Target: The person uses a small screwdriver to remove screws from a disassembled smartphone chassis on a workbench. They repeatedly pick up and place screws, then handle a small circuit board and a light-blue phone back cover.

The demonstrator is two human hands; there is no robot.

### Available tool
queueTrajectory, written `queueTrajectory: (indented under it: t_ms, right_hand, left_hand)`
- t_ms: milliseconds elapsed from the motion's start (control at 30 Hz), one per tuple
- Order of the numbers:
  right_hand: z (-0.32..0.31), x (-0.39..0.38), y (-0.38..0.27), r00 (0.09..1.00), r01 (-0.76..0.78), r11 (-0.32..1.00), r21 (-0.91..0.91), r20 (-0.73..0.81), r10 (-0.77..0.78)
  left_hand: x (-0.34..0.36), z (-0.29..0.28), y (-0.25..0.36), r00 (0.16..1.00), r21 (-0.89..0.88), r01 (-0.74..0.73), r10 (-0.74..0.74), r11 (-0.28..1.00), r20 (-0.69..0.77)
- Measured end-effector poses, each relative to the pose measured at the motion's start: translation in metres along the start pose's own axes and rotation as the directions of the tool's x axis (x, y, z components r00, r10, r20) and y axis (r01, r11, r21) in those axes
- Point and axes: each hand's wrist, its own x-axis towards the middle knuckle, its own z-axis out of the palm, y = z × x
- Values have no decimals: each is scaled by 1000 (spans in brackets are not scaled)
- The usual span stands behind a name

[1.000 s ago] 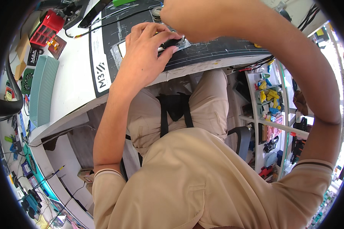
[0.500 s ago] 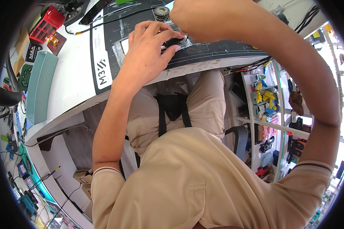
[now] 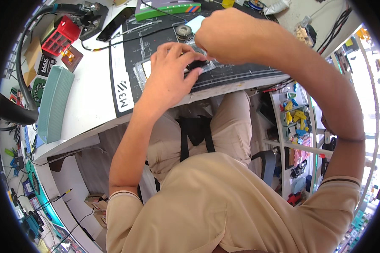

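Over the near part of a black printed work mat (image 3: 118,99), my left hand (image 3: 166,78) is closed, with thumb and forefinger pinching a small black piece (image 3: 196,65). Parts of a clear plastic sheet or bag (image 3: 138,72) show on both sides of that hand. My right hand (image 3: 223,38) is curled into a fist just beyond the black piece, its back toward me. Its fingertips, and whatever they grip, are hidden. A round grey metal spool or tin (image 3: 183,32) lies beside the right hand, with a pale blue flat thing (image 3: 195,22) behind it.
A teal basket (image 3: 57,103) stands on the white bench at left, near a red drawer box (image 3: 62,36). A black phone (image 3: 116,24), a cable (image 3: 131,41) and a green box (image 3: 166,11) lie farther back. Shelves with yellow parts (image 3: 299,117) stand at right.
The view has tilted so more of the bench's far side shows. Both hands keep close together at the black piece, with only slight movement.
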Motion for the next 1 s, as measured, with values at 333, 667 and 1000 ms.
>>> queueTrajectory:
  t_ms: [333,667,1000]
  right_hand:
    - [3,-21,17,976,69,993,98,-214,-47]
    - [60,-88,49,769,-21,499,866,-305,562]
    - [110,-106,34,706,14,240,971,-180,685]
  left_hand:
    - [5,-10,5,997,-29,41,-39,999,65]
    - [65,-31,-42,993,269,-92,108,959,-46]
    - [71,-23,-46,981,414,-169,194,895,-20]
